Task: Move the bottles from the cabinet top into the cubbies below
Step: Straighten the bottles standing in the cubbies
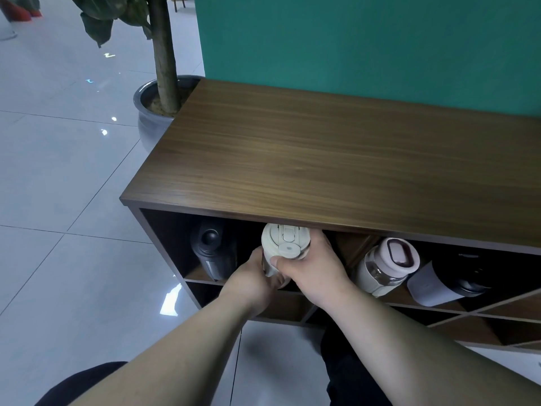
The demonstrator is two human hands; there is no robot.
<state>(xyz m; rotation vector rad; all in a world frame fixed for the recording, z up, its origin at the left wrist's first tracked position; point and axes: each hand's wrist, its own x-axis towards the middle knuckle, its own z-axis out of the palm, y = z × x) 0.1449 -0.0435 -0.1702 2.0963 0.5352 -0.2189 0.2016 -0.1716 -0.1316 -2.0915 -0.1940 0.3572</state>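
Note:
A cream-lidded bottle (285, 240) is held at the mouth of a cubby just under the front edge of the wooden cabinet top (322, 159). My left hand (253, 281) grips its body from the lower left and my right hand (311, 268) wraps it from the right. A black bottle (212, 250) stands in the leftmost cubby. To the right, a clear bottle with a pink lid (386, 265) leans in a cubby, and a dark bottle with a grey sleeve (448, 279) lies beside it. No bottles stand on the cabinet top.
A potted plant (159, 106) in a grey pot stands at the cabinet's back left corner. A teal wall (366, 45) runs behind the cabinet. Lower cubbies (483, 320) have slanted dividers. Glossy tiled floor (67, 186) lies to the left.

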